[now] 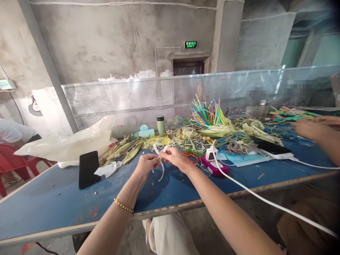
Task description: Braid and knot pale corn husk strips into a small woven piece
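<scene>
My left hand [149, 164] and my right hand [174, 157] meet above the blue table, fingertips pinched close together. Between them is a pale strip of dried plant husk [162, 172]; one end curls down below my fingers and another bit sticks up above them. The exact grip of each fingertip is partly hidden. Just beyond my hands lies a heap of husk scraps and cut fibres [183, 137]. An orange-red loop [191, 158] rests to the right of my right hand.
A black phone [88, 169] and a white paper [108, 169] lie left. Behind stand a green bottle [160, 126] and colourful strips [205, 113]. At right are a magenta box [214, 166], white cable [247, 191], blue mask [241, 159], and a co-worker's hand [308, 129].
</scene>
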Motion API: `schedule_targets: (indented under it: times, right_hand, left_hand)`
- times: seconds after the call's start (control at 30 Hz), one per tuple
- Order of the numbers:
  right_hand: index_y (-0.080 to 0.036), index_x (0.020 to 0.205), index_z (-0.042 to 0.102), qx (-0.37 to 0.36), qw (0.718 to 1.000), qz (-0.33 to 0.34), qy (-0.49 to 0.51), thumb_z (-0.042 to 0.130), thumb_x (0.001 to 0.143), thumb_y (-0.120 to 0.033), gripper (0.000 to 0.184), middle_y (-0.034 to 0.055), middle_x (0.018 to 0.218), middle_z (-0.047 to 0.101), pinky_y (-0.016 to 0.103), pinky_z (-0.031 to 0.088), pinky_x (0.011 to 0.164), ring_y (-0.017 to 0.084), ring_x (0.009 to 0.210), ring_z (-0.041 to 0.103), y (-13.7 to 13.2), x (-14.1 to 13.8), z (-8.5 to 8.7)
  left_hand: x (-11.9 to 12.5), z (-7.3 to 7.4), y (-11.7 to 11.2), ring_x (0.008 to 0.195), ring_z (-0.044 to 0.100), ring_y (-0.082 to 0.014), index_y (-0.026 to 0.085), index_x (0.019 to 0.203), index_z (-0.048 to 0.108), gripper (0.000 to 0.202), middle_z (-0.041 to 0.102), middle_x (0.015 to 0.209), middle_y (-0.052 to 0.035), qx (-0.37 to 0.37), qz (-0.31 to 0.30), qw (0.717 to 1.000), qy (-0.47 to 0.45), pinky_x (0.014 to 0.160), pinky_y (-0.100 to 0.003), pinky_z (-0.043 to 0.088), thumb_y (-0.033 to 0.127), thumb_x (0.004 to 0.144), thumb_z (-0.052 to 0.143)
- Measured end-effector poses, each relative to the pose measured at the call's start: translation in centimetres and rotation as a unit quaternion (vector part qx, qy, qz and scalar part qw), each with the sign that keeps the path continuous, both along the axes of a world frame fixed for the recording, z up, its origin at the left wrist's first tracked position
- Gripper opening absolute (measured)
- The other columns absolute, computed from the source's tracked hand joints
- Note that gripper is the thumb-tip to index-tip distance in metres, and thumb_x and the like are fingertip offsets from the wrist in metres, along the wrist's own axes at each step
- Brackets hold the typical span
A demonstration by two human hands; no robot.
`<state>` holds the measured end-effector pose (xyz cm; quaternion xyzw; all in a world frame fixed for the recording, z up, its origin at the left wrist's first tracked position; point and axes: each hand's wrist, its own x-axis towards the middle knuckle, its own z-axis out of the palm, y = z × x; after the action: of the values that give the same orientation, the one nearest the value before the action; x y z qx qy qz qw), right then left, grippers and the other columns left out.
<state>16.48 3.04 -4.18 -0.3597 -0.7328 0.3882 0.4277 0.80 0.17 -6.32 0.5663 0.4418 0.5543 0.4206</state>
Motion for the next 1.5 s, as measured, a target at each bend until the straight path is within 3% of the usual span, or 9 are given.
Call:
schedule_targets:
  times: [0.1, 0.33, 0.77, 1.03, 1.27, 1.5]
  right_hand:
    - [-0.015, 0.068, 0.062, 0.000, 1.000, -0.001, -0.003, 0.064, 0.075, -0.037, 0.023, 0.0007, 0.064, 0.060, 0.024, 0.038, 0.054, 0.013, 0.058, 0.054, 0.2, 0.1, -0.2]
    - [-0.016, 0.061, 0.060, 0.047, 0.998, -0.017, -0.025, 0.061, 0.072, -0.027, 0.016, -0.0008, 0.054, 0.058, 0.022, 0.036, 0.052, 0.011, 0.053, 0.051, 1.2, 0.2, -0.9]
    - [-0.015, 0.059, 0.060, 0.031, 0.999, -0.013, 0.004, 0.062, 0.071, -0.027, 0.017, -0.0021, 0.052, 0.056, 0.023, 0.036, 0.052, 0.011, 0.052, 0.049, 0.6, 0.0, -0.5]
    - [-0.016, 0.056, 0.059, 0.073, 0.996, -0.045, -0.009, 0.060, 0.071, -0.026, 0.019, -0.0022, 0.050, 0.056, 0.023, 0.037, 0.053, 0.011, 0.051, 0.049, 0.7, 0.0, -0.7]
    - [-0.016, 0.057, 0.059, 0.115, 0.990, -0.062, -0.048, 0.057, 0.072, -0.024, 0.018, -0.0015, 0.052, 0.056, 0.023, 0.036, 0.053, 0.012, 0.053, 0.050, 1.4, -0.1, -1.3]
    - [-0.016, 0.057, 0.058, 0.107, 0.990, -0.076, -0.042, 0.058, 0.070, -0.023, 0.015, -0.0016, 0.051, 0.055, 0.023, 0.034, 0.050, 0.011, 0.050, 0.050, 1.7, -0.2, -1.5]
  left_hand:
    - [-0.1, 0.1, 0.2, 0.049, 0.048, -0.0090, 0.011, 0.062, 0.069, 0.027, 0.060, 0.053, -0.0025, -0.002, 0.023, 0.999, -0.042, 0.052, -0.023, 0.035, 0.037, 0.060, 0.078]
    - [0.1, 0.2, -0.2, 0.050, 0.053, -0.0100, 0.011, 0.061, 0.069, 0.035, 0.062, 0.056, -0.0036, -0.031, -0.005, 0.999, -0.041, 0.050, -0.022, 0.038, 0.043, 0.056, 0.082]
    - [0.0, 0.1, 0.0, 0.044, 0.047, -0.0077, 0.012, 0.057, 0.067, 0.031, 0.059, 0.049, -0.0019, -0.022, 0.016, 0.999, -0.024, 0.046, -0.021, 0.034, 0.039, 0.059, 0.080]
    - [0.2, 0.4, -0.2, 0.044, 0.048, -0.0080, 0.013, 0.053, 0.066, 0.031, 0.059, 0.048, -0.0013, -0.022, 0.009, 0.999, -0.023, 0.046, -0.022, 0.035, 0.038, 0.055, 0.083]
    - [0.1, 0.3, -0.3, 0.046, 0.054, -0.0104, 0.011, 0.063, 0.071, 0.031, 0.064, 0.053, -0.0042, -0.053, -0.016, 0.998, -0.034, 0.048, -0.022, 0.038, 0.039, 0.058, 0.082]
    - [0.1, 0.5, -0.4, 0.047, 0.055, -0.0115, 0.011, 0.058, 0.069, 0.027, 0.063, 0.052, -0.0051, -0.059, -0.016, 0.998, 0.013, 0.046, -0.022, 0.036, 0.036, 0.061, 0.080]
